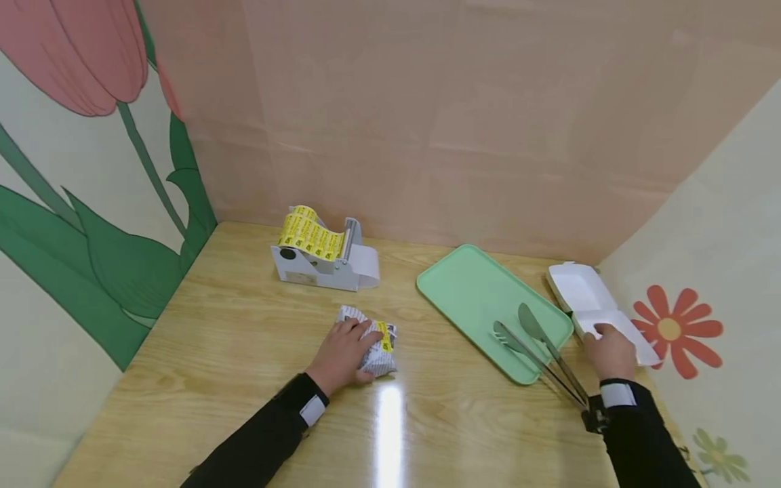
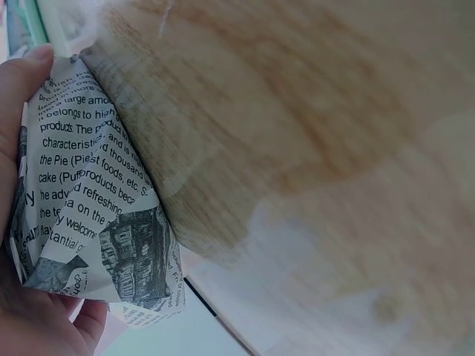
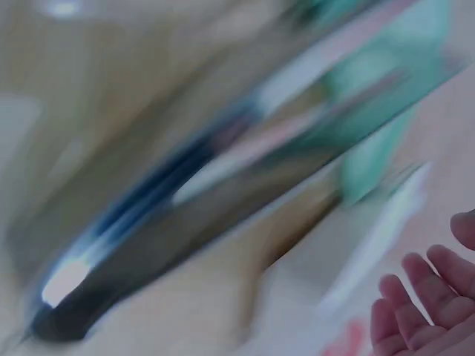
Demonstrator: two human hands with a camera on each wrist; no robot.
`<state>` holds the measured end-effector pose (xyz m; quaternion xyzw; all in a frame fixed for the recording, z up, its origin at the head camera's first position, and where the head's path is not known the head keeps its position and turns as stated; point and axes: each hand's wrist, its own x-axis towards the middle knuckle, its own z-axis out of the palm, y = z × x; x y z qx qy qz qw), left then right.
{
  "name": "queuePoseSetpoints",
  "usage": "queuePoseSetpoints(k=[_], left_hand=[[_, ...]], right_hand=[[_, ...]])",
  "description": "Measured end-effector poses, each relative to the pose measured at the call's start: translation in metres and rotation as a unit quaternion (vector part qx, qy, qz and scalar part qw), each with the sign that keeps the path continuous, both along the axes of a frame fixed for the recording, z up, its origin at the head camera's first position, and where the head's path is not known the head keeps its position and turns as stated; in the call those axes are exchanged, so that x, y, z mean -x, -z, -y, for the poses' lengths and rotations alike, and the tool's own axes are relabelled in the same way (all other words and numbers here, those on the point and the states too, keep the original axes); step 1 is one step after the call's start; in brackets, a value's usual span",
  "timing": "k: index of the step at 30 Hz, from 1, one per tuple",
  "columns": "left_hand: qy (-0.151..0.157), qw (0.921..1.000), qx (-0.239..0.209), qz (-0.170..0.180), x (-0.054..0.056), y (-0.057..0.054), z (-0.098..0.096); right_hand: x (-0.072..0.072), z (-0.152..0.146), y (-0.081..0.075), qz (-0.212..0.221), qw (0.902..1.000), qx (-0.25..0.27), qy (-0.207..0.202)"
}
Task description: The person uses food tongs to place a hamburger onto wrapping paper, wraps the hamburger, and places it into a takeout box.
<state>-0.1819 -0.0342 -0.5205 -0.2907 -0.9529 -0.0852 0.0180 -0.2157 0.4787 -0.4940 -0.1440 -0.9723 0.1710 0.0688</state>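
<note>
My left hand point(image 1: 346, 356) grips a packet wrapped in newsprint-patterned paper point(image 1: 379, 362), with a yellow label on its top. The left wrist view shows the packet point(image 2: 89, 185) between the thumb and the fingers. At the right, my right hand point(image 1: 612, 352) is over the near half of an open white clamshell box point(image 1: 582, 288). Its fingers point(image 3: 427, 285) look loosely bent and hold nothing in the right wrist view. Metal tongs point(image 1: 547, 342) lie across the green tray point(image 1: 466, 291), their joined end beside my right wrist; they are blurred in the right wrist view.
A grey label dispenser point(image 1: 317, 274) with a roll of yellow labels point(image 1: 311, 234) stands at the back, left of the tray. A tan wall sheet point(image 1: 427, 135) rises behind the wooden table point(image 1: 244, 325). A flower-printed sheet point(image 1: 732, 224) borders the right side.
</note>
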Motion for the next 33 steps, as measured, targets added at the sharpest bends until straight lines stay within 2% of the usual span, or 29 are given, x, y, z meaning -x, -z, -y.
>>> queuePoseSetpoints(k=[3,7,15,23,27,30,33], left_hand=[[-0.001,1.0,-0.002,0.003,0.001,0.0,-0.001],[-0.001,1.0,-0.001,-0.002,0.001,0.002,-0.001],[0.0,1.0,0.001,-0.002,0.003,0.003,0.001],[0.001,1.0,0.004,-0.003,0.002,0.004,-0.001],[-0.003,0.9999,-0.002,-0.016,0.001,0.005,-0.001],[-0.009,0.9996,-0.004,-0.024,0.002,0.005,0.0],[-0.023,0.9995,0.001,-0.024,0.002,0.007,0.003]], right_hand=[[-0.008,-0.026,0.011,0.041,0.9981,-0.038,0.027],[-0.009,-0.036,0.024,0.069,0.995,-0.063,0.036],[-0.002,-0.039,0.036,0.043,0.9954,-0.081,0.027],[-0.007,-0.04,0.033,0.06,0.9957,-0.065,0.029],[-0.008,-0.029,0.024,0.018,0.9964,-0.08,0.024],[-0.007,-0.014,0.017,-0.037,0.9946,-0.097,0.006],[-0.004,0.002,0.012,-0.099,0.9884,-0.112,-0.026]])
